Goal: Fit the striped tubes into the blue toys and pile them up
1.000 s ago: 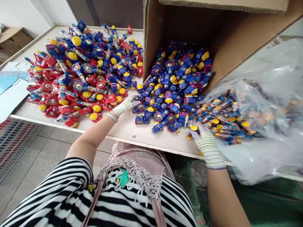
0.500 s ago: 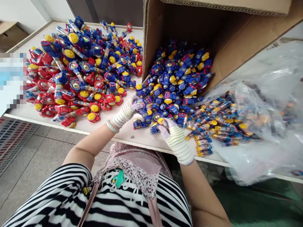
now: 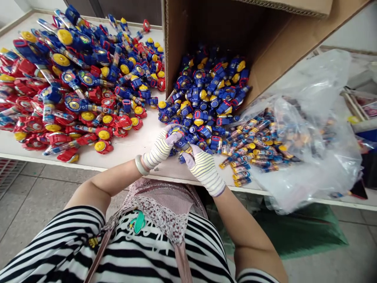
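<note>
My left hand (image 3: pixel 160 146), in a striped knit glove, is closed around a blue plastic toy piece (image 3: pixel 176 135) with a round face. My right hand (image 3: pixel 205 167), gloved alike, pinches a small printed tube (image 3: pixel 186 149) with its thumb and fingers. The tube's end meets the toy piece; whether it sits inside cannot be made out. Just beyond both hands, a heap of blue toy pieces (image 3: pixel 203 98) with yellow and red parts spills from a cardboard box (image 3: pixel 265 67). To the right of my right hand lie many loose printed tubes (image 3: pixel 259 147) with yellow ends.
Red and blue toys with tubes attached (image 3: pixel 88 86) form a big pile at the left of the white table (image 3: pixel 138 151). A clear plastic bag (image 3: pixel 318 157) covers part of the tubes at the right. Below the table lies green sheeting (image 3: pixel 309 232).
My right hand has brought the tube left to the blue toy piece, which my left hand now holds up. The hands are closer together. The whole view has shifted somewhat.
</note>
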`<state>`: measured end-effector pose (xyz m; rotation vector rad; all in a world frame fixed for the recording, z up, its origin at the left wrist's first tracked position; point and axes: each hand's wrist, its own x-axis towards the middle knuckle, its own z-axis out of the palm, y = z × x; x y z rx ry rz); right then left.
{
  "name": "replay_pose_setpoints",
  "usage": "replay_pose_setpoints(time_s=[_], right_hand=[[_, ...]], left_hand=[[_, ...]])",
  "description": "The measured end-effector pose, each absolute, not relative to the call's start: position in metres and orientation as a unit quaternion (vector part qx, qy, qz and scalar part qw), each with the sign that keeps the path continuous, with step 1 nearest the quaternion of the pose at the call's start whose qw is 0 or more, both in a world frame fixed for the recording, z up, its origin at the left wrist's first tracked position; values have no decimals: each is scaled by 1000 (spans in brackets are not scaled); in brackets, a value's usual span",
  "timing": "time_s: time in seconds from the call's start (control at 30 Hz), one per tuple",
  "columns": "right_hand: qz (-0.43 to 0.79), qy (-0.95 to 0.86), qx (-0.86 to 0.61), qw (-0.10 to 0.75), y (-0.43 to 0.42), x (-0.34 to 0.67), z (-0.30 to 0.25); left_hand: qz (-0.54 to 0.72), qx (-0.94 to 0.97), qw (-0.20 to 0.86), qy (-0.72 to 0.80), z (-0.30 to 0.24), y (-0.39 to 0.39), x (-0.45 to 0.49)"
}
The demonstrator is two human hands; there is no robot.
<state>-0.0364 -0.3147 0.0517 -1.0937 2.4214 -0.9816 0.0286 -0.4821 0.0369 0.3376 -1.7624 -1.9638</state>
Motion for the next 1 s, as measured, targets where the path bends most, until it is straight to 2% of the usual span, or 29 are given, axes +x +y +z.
replay_pose_setpoints(time_s=[0.07, 0.13, 0.17, 0.3, 0.37, 0.5, 0.57, 0.63, 0.77, 0.83, 0.9, 1.0], right_hand=[[-448, 780, -341, 273, -315, -33, 53], [-487, 738, -311, 348, -317, -32, 53], [-490, 741, -302, 345, -319, -32, 52], [-459, 815, -283, 211, -325, -31, 43], [-486, 797, -282, 222, -324, -26, 38], [-608, 608, -242, 450, -316, -11, 32], [-611, 559, -226, 513, -313, -10, 32], [-593, 623, -244, 449, -313, -15, 33], [-464, 820, -297, 153, -315, -25, 35], [-437, 837, -307, 119, -314, -22, 35], [-498, 790, -302, 192, -311, -16, 33], [-605, 633, -259, 407, -308, -9, 30]], left_hand=[[-711, 109, 232, -655, 45, -484, 31], [-677, 101, 215, -697, 55, -486, 32], [-656, 101, 207, -719, 59, -488, 33], [-610, 128, 223, -749, 66, -491, 31], [-612, 124, 227, -747, 62, -493, 30], [-662, 63, 177, -726, 51, -498, 34], [-662, 48, 163, -729, 50, -499, 35], [-644, 70, 178, -740, 53, -497, 35], [-618, 142, 224, -740, 59, -489, 31], [-618, 130, 215, -745, 60, -487, 30], [-627, 91, 195, -749, 60, -488, 32], [-647, 28, 180, -740, 61, -493, 36]])
